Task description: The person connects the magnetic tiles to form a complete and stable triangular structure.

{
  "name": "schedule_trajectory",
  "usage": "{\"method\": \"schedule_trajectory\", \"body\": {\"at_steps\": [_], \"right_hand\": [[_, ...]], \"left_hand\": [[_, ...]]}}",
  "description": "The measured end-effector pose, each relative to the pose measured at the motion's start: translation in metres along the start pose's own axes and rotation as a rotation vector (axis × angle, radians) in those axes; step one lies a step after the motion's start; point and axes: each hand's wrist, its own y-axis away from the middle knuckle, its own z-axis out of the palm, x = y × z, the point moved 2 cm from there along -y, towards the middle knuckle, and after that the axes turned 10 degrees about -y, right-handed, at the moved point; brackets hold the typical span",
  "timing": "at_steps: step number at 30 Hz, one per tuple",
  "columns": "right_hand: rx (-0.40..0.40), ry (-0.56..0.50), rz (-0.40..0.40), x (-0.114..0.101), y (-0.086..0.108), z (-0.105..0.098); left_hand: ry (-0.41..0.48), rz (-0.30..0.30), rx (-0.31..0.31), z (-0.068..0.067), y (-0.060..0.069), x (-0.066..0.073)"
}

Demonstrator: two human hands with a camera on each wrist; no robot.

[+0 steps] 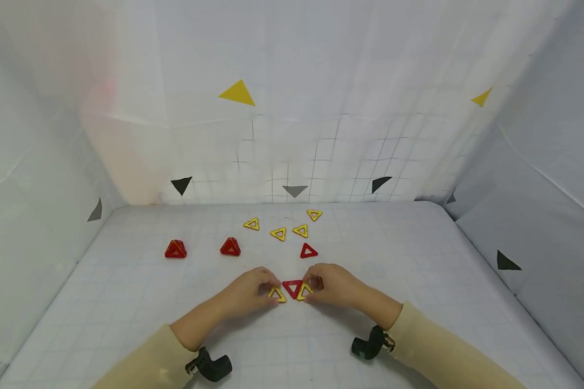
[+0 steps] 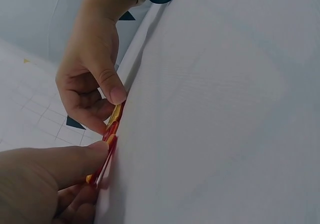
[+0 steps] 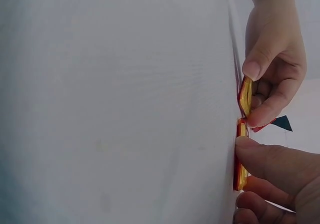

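triangle (image 1: 292,282), red, between left grip (image 1: 250,292) pinching yellow tile (image 1: 281,295) and right grip (image 1: 336,286) pinching second tile (image 1: 300,293).

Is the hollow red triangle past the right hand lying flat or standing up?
Lying flat: from above, the hollow red plastic-looking triangle shows its whole face, spread on the white tabletop.

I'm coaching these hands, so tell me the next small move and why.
Probably have the left hand ease the left yellow triangle toward the red triangle between the hands: in the head view, a white gap separates those two, while the right yellow triangle, pinched by the right hand, appears to meet the red one.
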Motion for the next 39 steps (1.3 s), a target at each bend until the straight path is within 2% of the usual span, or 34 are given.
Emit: {"method": "schedule_trajectory", "body": {"at_steps": [10, 20, 33, 39], "right_hand": [[-0.002, 0.001, -0.014, -0.0011, -0.001, -0.0013], [0.0, 0.003, -0.004, -0.0021, -0.0007, -0.0023], [-0.005, 0.003, -0.019, -0.0018, -0.0015, 0.0001], [-0.014, 0.003, -0.009, -0.0017, -0.002, 0.0017]], "left_hand": [[-0.004, -0.023, 0.02, 0.0031, -0.0029, -0.0003], [-0.033, -0.013, 0.03, 0.0029, -0.0039, 0.0036], [0.022, -0.054, 0.054, 0.0093, -0.0039, 0.0073], [-0.002, -0.042, 0.055, 0.0097, -0.0027, 0.0076]]}}
